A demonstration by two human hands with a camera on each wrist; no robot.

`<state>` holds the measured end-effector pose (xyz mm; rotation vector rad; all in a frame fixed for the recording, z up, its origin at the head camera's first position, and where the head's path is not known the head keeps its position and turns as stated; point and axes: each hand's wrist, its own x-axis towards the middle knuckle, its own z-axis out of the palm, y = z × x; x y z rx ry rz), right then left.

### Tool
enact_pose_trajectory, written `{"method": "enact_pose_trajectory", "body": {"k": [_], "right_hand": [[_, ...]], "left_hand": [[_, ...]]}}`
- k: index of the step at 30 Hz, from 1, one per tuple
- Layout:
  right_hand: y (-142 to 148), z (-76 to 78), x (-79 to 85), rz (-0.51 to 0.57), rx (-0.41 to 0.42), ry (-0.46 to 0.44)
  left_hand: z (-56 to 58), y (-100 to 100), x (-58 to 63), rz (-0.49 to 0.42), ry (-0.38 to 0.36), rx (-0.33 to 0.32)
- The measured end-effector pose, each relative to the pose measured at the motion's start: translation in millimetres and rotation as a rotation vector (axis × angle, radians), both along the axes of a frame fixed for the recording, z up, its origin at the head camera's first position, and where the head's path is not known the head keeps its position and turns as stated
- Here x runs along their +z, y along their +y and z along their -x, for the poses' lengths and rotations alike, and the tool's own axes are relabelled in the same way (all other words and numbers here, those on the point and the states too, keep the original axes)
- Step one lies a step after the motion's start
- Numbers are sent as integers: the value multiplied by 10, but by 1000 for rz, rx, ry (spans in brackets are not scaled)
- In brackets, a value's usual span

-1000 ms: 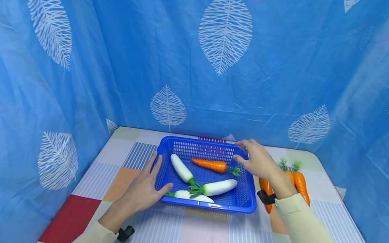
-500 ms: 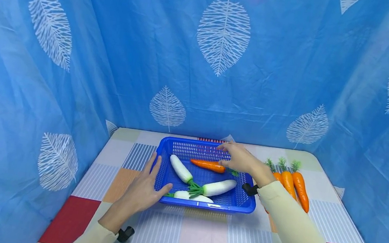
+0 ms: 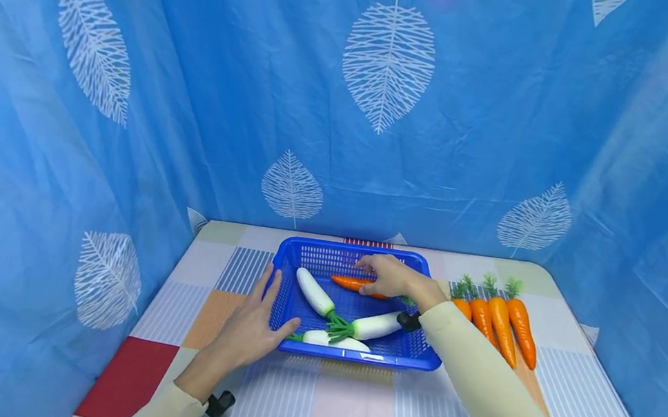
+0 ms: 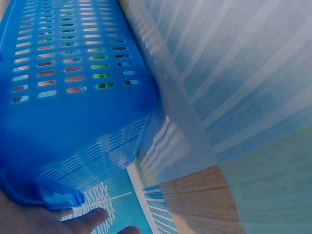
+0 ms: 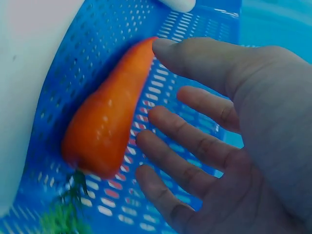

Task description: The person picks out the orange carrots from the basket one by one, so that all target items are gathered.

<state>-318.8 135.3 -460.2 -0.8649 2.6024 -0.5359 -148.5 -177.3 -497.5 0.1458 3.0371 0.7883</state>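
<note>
A blue plastic basket stands on the table with one orange carrot and three white radishes inside. My left hand lies at the basket's left side, fingers spread along the rim; the left wrist view shows its fingertips by the basket's corner. My right hand is over the basket, reaching across the carrot's leafy end. In the right wrist view the carrot lies on the basket floor, beside the loosely spread right fingers and thumb, which hold nothing.
Several more carrots lie side by side on the table right of the basket, green tops facing away, partly behind the right forearm. A patchwork-patterned cloth covers the table. Blue curtains with white leaf prints enclose the back and sides.
My right hand has moved left and lower, from the basket's right rim to over the carrot, uncovering the carrots on the right. The left hand has stayed at the left side.
</note>
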Motion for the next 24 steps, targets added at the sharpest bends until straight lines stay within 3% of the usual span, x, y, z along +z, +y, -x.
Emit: {"method": "enact_pose_trajectory", "body": {"k": [6, 7, 13, 14, 24], "right_hand": [[-125, 24, -111, -17, 18, 0], [-125, 79, -218, -9, 41, 18], [-260, 20, -205, 0, 53, -34], [-301, -40, -113, -8, 42, -53], [-322, -12, -207, -50, 78, -31]], "left_hand": [[2, 0, 9, 13, 7, 3], [1, 1, 9, 13, 7, 4], [-3, 0, 1, 11, 4, 9], [-3, -4, 2, 12, 5, 12], [4, 9, 40, 3, 3, -10]]}}
